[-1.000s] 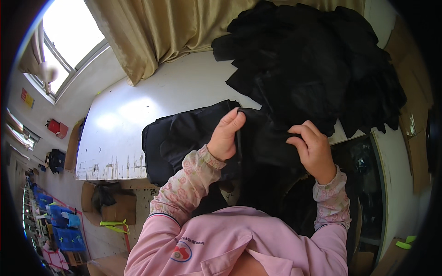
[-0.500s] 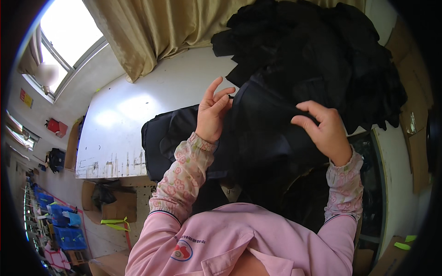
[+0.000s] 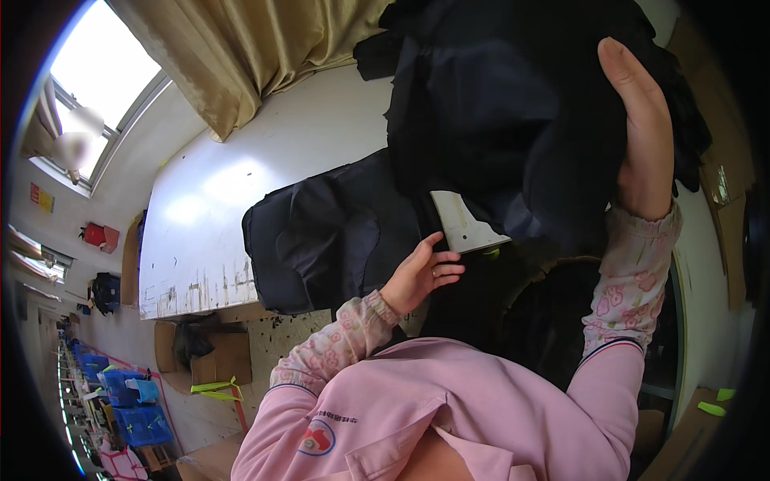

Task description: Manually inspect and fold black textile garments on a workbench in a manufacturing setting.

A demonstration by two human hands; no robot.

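A large black cloth piece [image 3: 489, 120] hangs lifted at the right. My right hand [image 3: 646, 132] grips its right side, thumb showing and the other fingers hidden by the cloth. Lower down, my left hand [image 3: 423, 274] is open, thumb raised and fingers stretched to the right; I see nothing held in it. It lies by the lower right edge of a flat stack of black cloth pieces [image 3: 321, 232] at the table's front edge; whether it touches them I cannot tell. Behind the lifted piece, a black cloth heap [image 3: 682, 96] is mostly hidden.
The white table [image 3: 204, 208] has a worn front edge. A gold curtain [image 3: 241, 56] hangs down to its back. Beneath it at the left stands a cardboard box [image 3: 224, 357] with a black bag [image 3: 192, 341]. More cardboard [image 3: 726, 256] leans at the right; blue bins [image 3: 140, 421] stand far left.
My right hand has risen up and to the right, lifting the black cloth off the stack's right side. My left hand has come down toward me, away from the cloth's upper edge.
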